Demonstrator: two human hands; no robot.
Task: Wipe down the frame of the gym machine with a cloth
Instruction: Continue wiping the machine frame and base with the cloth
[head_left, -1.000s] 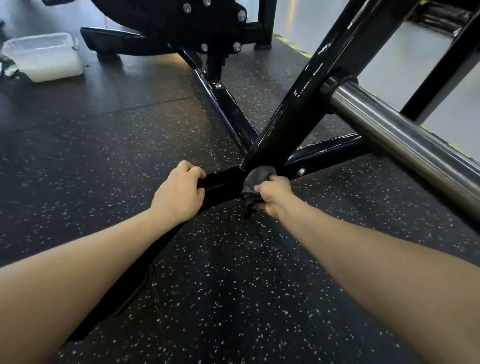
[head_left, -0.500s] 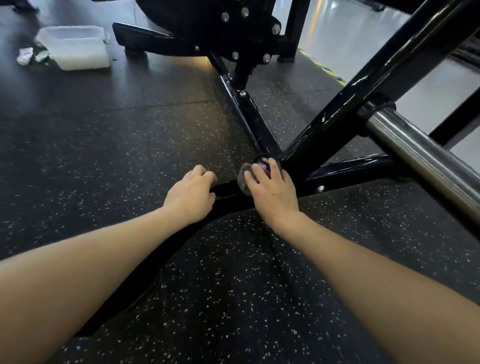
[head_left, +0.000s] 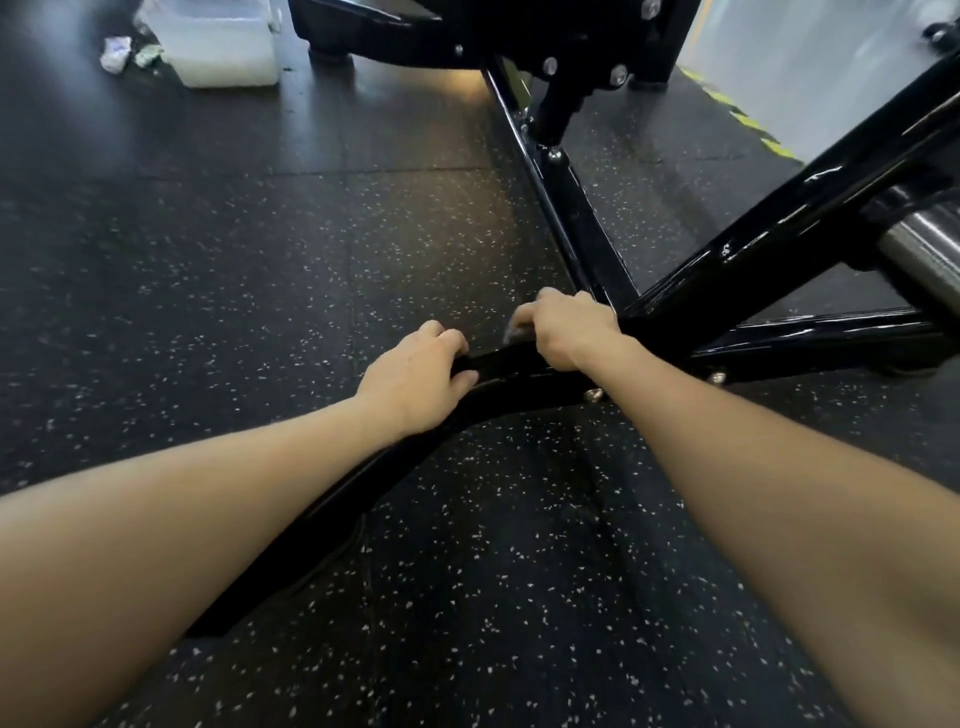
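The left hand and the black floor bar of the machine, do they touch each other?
Touching. The head view shows the left hand resting on the black floor bar, its fingers curled over the top edge.

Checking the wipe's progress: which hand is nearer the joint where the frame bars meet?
Right. The right hand sits on the floor bar just short of the joint; the left hand grips that bar farther back, toward the person.

The black steel machine frame (head_left: 524, 366) lies on the speckled rubber floor (head_left: 260, 249), its bars meeting right of centre. The left hand (head_left: 415, 379) rests on the lower-left bar; the right hand (head_left: 571, 332) sits at the junction. A white plastic tub (head_left: 218, 47) stands upper left, with crumpled scraps (head_left: 117, 52) just left of it. A chrome steel bar (head_left: 924, 249) projects at the right edge.
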